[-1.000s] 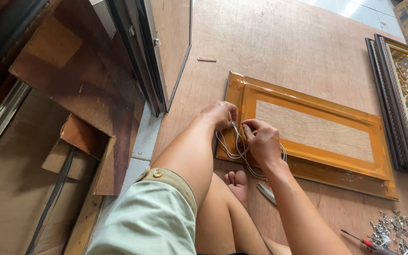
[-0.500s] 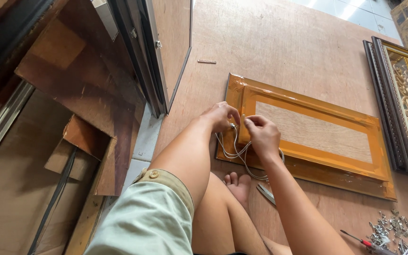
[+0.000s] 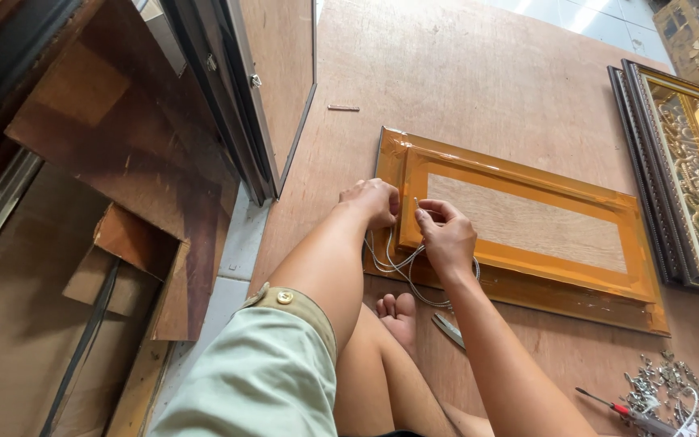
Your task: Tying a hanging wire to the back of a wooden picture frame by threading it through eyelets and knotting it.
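Here, plywood floor [image 3: 479,73] under an orange frame [image 3: 527,267], both hands' fingers [image 3: 430,217] pinching white wire [image 3: 402,271].

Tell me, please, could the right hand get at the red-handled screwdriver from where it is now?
Probably yes: the right hand pinches wire at the frame, and bare board lies between it and the red-handled screwdriver; it must release first.

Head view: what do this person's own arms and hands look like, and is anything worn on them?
Both arms are bare from shoulder to fingers. The left hand and right hand wear no gloves, rings, watch or bands that I can see. Only a pale green sleeveless shoulder flap with a round button shows on the left.
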